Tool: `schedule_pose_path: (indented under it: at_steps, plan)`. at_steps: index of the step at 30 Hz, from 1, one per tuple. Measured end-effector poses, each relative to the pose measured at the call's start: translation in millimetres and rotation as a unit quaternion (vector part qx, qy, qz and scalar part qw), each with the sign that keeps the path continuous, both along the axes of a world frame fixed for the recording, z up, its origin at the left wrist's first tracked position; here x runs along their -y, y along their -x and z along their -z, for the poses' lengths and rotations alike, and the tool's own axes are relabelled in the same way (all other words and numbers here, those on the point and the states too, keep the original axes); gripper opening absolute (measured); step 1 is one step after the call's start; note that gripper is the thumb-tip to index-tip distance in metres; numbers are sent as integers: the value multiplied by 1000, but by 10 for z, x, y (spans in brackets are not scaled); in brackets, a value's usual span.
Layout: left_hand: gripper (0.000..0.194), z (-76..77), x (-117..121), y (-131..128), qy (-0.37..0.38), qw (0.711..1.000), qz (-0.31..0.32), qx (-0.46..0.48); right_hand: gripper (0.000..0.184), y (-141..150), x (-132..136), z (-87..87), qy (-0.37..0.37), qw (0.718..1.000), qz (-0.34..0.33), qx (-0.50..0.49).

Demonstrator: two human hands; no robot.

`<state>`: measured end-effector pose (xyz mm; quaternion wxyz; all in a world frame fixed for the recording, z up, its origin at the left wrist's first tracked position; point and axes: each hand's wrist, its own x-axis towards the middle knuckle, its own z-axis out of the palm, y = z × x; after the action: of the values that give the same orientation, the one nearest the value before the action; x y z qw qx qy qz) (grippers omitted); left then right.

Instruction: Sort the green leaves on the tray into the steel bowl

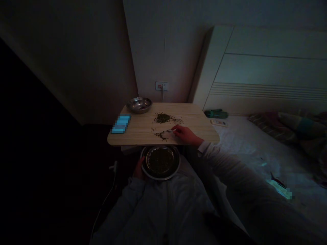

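Observation:
My left hand (139,169) grips the left rim of a round metal bowl (176,171) on my lap, just below the table's front edge. Dark grains (160,160) lie inside it. Over the small wooden table (138,131), my right hand (184,133) has its fingers pinched together around something thin and pale that I cannot make out. Right by those fingertips is a loose scatter of small grains (161,135). Farther back sits a denser pile of small dark green grains (162,118), with strays spreading to its right.
A shiny steel bowl (139,105) stands at the table's back left corner, with a lit phone (121,124) in front. To the right is a bed (237,143) holding a green item (216,113) and another phone (219,123). A white cable (104,200) hangs at left.

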<state>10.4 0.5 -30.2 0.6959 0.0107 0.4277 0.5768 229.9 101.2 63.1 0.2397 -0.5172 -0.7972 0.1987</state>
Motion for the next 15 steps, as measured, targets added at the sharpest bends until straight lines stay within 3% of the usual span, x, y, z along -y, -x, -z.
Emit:
schedule_pose_path:
  at_steps: [15]
  plan:
    - [21,10,-10,0,7,999,-11,-29,27,4,59,87,10,1000,-12,-19]
